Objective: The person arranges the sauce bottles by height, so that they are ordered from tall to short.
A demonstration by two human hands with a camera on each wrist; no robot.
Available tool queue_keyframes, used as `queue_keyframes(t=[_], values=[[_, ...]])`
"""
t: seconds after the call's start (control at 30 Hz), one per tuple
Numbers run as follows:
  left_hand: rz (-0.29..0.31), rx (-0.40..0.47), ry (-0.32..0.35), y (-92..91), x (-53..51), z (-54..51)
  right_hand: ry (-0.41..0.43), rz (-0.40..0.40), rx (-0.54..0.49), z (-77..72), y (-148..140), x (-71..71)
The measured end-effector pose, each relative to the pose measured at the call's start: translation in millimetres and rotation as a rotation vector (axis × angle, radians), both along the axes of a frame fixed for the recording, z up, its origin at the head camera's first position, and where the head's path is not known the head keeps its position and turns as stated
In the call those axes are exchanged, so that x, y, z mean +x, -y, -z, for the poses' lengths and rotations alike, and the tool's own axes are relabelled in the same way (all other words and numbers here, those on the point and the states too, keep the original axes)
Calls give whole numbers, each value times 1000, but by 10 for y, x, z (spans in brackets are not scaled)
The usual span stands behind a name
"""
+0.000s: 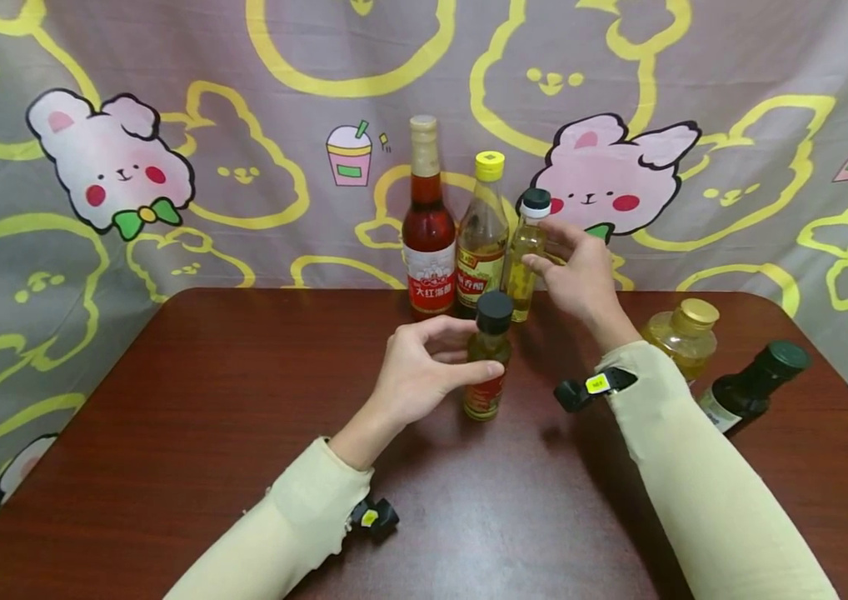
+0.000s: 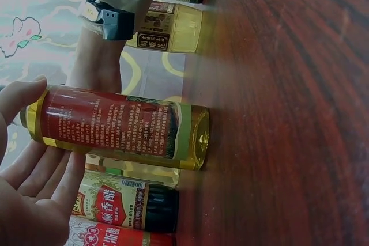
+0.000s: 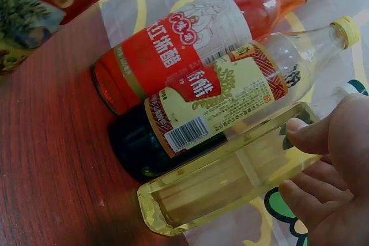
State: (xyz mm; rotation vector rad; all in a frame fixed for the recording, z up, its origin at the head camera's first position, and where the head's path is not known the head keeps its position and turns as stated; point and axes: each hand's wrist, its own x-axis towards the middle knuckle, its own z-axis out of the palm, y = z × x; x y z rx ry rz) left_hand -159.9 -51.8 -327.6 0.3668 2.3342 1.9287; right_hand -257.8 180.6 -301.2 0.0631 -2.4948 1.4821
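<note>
My left hand (image 1: pixel 424 371) grips a small dark-capped bottle with a red label (image 1: pixel 486 392), thumb on one side and fingers behind; the left wrist view shows its printed label (image 2: pixel 121 122). Farther back, my right hand (image 1: pixel 581 279) pinches a clear bottle of pale yellow oil (image 1: pixel 523 267) near its neck, thumb and fingers on opposite sides, also seen in the right wrist view (image 3: pixel 230 171). Directly left of that oil bottle stands a yellow-capped vinegar bottle (image 1: pixel 482 242), and beside it a tall red vinegar bottle (image 1: pixel 428 242).
At the right of the brown table (image 1: pixel 229 433) stand a gold-capped oil bottle (image 1: pixel 682 340) and a dark green-capped bottle (image 1: pixel 750 387), both close to my right forearm. A patterned curtain (image 1: pixel 229 167) hangs behind the table's back edge.
</note>
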Motion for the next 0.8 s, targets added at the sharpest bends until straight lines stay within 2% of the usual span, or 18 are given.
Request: queue_keyframes(t=[0.33, 0.8], values=[[5, 2, 3, 9, -1, 2, -27, 0, 27, 29, 34, -10], [16, 2, 1, 6, 0, 1, -18, 6, 29, 33, 43, -8]])
